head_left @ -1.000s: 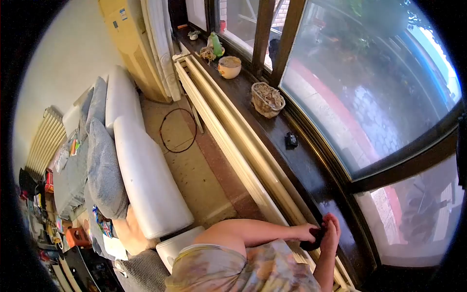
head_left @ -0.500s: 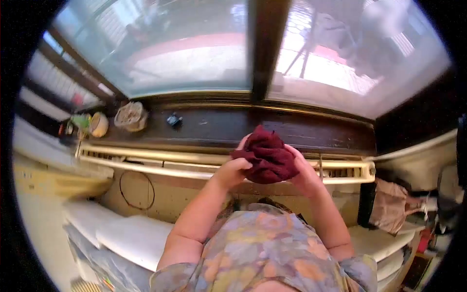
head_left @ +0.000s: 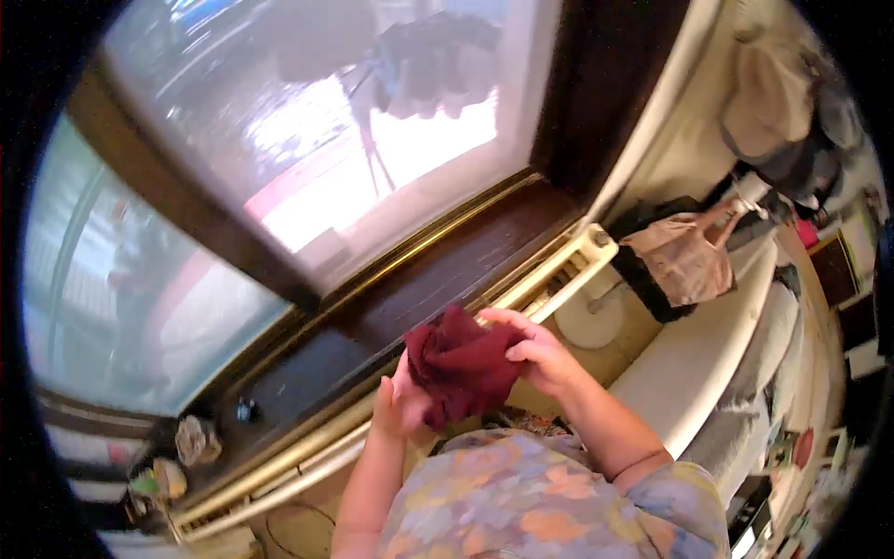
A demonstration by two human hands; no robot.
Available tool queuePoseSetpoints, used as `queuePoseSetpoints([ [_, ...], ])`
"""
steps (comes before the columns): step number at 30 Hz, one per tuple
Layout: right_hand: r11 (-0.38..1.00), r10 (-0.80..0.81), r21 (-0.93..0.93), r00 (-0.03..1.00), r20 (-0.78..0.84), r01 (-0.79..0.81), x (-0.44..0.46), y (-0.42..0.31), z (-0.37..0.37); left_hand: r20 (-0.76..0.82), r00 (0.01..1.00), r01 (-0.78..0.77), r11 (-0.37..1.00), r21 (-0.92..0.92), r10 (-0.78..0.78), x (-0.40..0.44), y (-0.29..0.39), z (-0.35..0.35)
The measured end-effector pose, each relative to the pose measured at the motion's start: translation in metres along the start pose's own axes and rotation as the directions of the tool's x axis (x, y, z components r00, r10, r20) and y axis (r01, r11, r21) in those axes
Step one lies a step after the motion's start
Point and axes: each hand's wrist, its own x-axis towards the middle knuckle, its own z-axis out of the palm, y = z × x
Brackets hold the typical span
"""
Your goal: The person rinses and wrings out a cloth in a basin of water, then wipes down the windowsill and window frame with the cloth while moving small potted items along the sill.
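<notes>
A bunched dark red cloth is held up in front of my chest, over the radiator and the edge of the dark sill. On its left side, my left hand grips it from the side and below, thumb up. My right hand holds the other side, with the thumb and fingers closed on the fabric's edge. Folds of the cloth hide some fingertips. Its exact kind of garment or cloth does not show.
Behind the cream radiator runs a dark wooden sill below the window. A small blue object and a plastic tub stand on the sill's left. A beige bag hangs at right above a white padded surface.
My view has turned to the right, bringing more of the right wall and hanging bag into sight. Both hands still hold the cloth, whose folds have shifted.
</notes>
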Motion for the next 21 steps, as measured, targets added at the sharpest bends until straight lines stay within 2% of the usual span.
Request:
queuePoseSetpoints([
  [2, 0.991, -0.074, -0.103, 0.996, 0.058, 0.08, -0.006, -0.003, -0.007, -0.101, 0.989, 0.118, 0.99, 0.08, -0.11, 0.008, -0.005, -0.005],
  [4, 0.998, -0.04, -0.053, 0.997, 0.066, 0.043, -0.016, -0.012, 0.002, -0.077, 0.974, 0.222, 0.966, 0.13, -0.213, 0.013, -0.009, -0.01],
  [6, 0.993, -0.095, -0.068, 0.994, 0.048, 0.098, -0.02, -0.009, 0.003, -0.074, 0.947, 0.321, 0.931, 0.177, -0.312, 0.014, -0.014, -0.021],
  [8, 0.991, -0.127, -0.039, 0.992, 0.001, 0.127, -0.024, -0.007, 0.009, -0.045, 0.937, 0.349, 0.926, 0.145, -0.346, 0.017, -0.021, -0.038],
  [9, 0.988, -0.151, 0.0, 0.988, -0.036, 0.152, -0.025, 0.001, 0.005, -0.012, 0.959, 0.283, 0.955, 0.091, -0.283, 0.014, -0.021, -0.037],
  [10, 0.986, -0.167, 0.0, 0.985, -0.051, 0.167, -0.026, 0.004, 0.003, 0.002, 0.954, 0.297, 0.95, 0.096, -0.298, 0.015, -0.02, -0.038],
  [12, 0.96, -0.221, -0.202, 0.969, -0.109, 0.196, -0.032, 0.01, 0.001, -0.01, 0.95, 0.313, 0.943, 0.112, -0.314, 0.015, -0.018, -0.041],
  [13, 0.957, -0.232, -0.207, 0.965, -0.124, 0.204, -0.035, 0.013, 0.001, 0.004, 0.945, 0.323, 0.94, 0.112, -0.326, 0.015, -0.02, -0.046],
  [15, 0.966, -0.193, -0.209, 0.964, -0.183, 0.154, -0.044, 0.018, -0.002, -0.071, 0.93, 0.368, 0.896, 0.25, -0.362, 0.018, -0.027, -0.057],
  [19, 0.942, -0.273, -0.272, 0.918, -0.289, 0.195, -0.061, 0.02, -0.021, -0.103, 0.919, 0.395, 0.893, 0.215, -0.382, 0.033, -0.037, -0.046],
  [21, 0.946, -0.271, -0.259, 0.916, -0.297, 0.196, -0.069, 0.015, -0.032, -0.082, 0.945, 0.327, 0.925, 0.195, -0.317, 0.044, -0.04, -0.031],
])
